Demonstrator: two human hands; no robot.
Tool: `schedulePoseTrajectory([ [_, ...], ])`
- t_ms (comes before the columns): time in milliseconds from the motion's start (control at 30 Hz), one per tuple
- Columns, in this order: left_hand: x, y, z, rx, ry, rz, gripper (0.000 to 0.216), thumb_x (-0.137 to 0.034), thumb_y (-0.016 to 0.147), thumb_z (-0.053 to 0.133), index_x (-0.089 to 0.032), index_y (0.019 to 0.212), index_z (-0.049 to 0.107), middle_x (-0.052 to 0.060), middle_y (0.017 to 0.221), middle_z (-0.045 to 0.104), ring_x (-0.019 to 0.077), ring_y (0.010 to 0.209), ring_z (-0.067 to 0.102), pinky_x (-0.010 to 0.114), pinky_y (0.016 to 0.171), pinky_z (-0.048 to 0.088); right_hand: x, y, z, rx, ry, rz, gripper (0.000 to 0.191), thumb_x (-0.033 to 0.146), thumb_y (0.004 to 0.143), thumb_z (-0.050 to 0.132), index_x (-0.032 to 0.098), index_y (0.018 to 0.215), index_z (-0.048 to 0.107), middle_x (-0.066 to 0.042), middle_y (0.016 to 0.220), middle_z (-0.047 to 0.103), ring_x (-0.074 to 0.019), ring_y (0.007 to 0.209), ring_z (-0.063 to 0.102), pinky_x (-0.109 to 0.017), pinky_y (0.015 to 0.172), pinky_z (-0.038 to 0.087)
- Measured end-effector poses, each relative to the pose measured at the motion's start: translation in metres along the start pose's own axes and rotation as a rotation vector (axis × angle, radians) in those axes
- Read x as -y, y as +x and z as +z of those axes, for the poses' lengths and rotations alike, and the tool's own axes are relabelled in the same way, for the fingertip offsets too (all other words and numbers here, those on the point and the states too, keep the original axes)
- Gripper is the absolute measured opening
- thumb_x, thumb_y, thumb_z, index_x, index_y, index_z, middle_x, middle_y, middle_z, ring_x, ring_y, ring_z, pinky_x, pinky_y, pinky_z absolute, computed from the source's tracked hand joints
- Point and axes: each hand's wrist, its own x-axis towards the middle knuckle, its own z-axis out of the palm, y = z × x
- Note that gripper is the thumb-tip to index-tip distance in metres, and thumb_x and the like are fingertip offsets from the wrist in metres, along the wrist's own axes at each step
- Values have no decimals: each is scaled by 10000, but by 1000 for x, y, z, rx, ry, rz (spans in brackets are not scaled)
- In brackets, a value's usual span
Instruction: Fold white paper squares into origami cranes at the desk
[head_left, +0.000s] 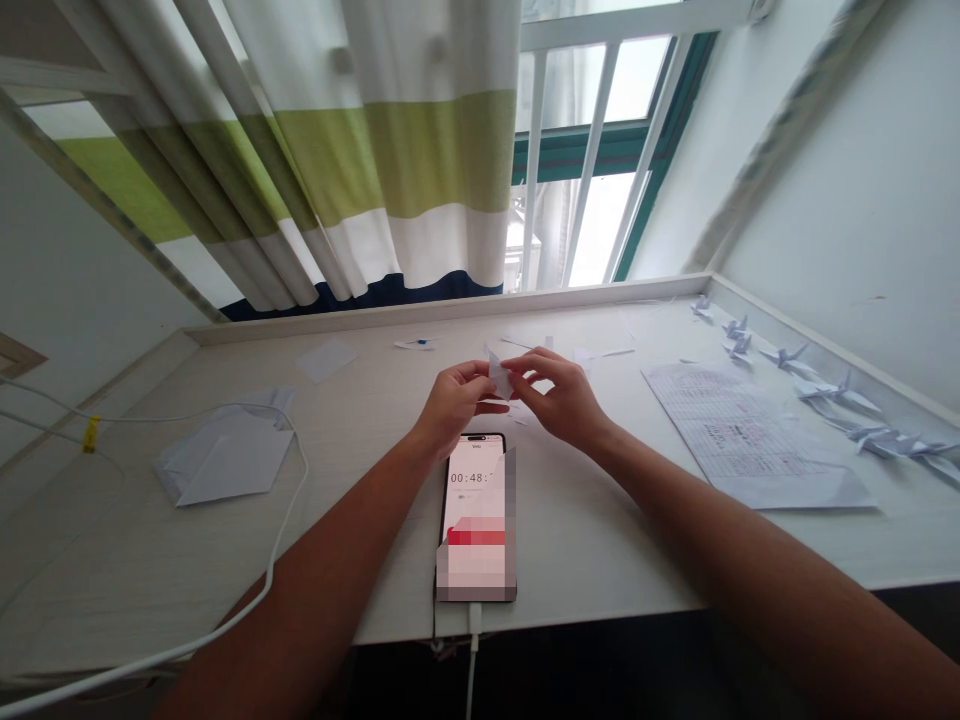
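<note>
A small folded piece of white paper (498, 376) is held up between my two hands, above the middle of the desk. My left hand (456, 400) pinches its left side between thumb and fingers. From the other side my right hand (559, 395) grips its right edge with thumb and forefinger. Just below the hands lies a phone (476, 500) with a timer on its lit screen, part of it blurred. Scraps of white paper (517, 412) lie on the desk behind and under the hands.
Several folded paper cranes (784, 356) line the right edge of the desk (585, 550), beside a written sheet (739, 435). Stacked paper (232, 450) lies at left, with a white cable (289, 500) crossing near it. A charging cable (473, 640) runs from the phone over the front edge.
</note>
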Motion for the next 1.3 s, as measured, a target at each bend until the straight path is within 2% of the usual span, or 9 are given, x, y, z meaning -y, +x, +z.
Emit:
schedulePoseTrajectory([
  [200,5,2,-2,72,24,88,318,-327,798,850,-119,1021,763,103,933,803,203,831,760,340,762,613,-4,0,0,42,0,31,260,331,1001,654,238,1210,777,-85,1044,710,-211,851,721,-436,792,658],
  [400,10,4,-3,105,33,148,426,-453,798,864,-123,1045,754,97,905,800,198,811,760,308,725,596,-3,-1,-1,32,86,-16,230,374,1011,648,259,1150,790,-57,1017,683,-160,743,716,-400,742,666],
  [600,11,7,-5,119,-1,123,406,-433,797,871,-121,1033,762,89,898,797,184,777,763,310,743,606,0,1,-1,32,124,24,165,354,981,684,222,1014,779,-54,986,693,-159,724,713,-394,721,666],
  [700,11,6,-4,118,7,146,407,-448,794,870,-115,1002,760,86,863,792,184,750,764,308,726,610,0,2,0,-11,141,75,128,340,946,726,220,958,766,-46,934,720,-175,749,714,-401,737,660],
  [833,11,5,-2,113,43,192,428,-482,810,853,-111,1001,753,85,834,788,187,730,768,303,701,612,-2,3,1,-48,191,138,104,324,914,750,221,925,758,-27,853,735,-180,741,701,-404,743,645],
  [1000,10,5,-1,115,11,170,460,-500,788,866,-99,980,748,86,816,784,195,704,773,316,707,625,-2,3,2,-32,265,147,111,342,891,765,231,904,772,-36,886,737,-203,828,701,-417,777,619],
  [1133,5,4,-3,140,-22,115,440,-452,794,873,-94,1017,748,102,874,794,208,754,785,340,762,633,-1,3,2,-51,338,171,96,317,877,768,224,856,763,-28,858,709,-191,804,682,-403,749,608],
  [1300,1,1,-6,174,-20,78,414,-492,883,784,-105,1029,754,120,917,801,222,831,790,352,800,629,4,2,1,-37,363,158,52,279,864,766,230,847,772,-30,896,689,-182,789,672,-401,736,624],
])
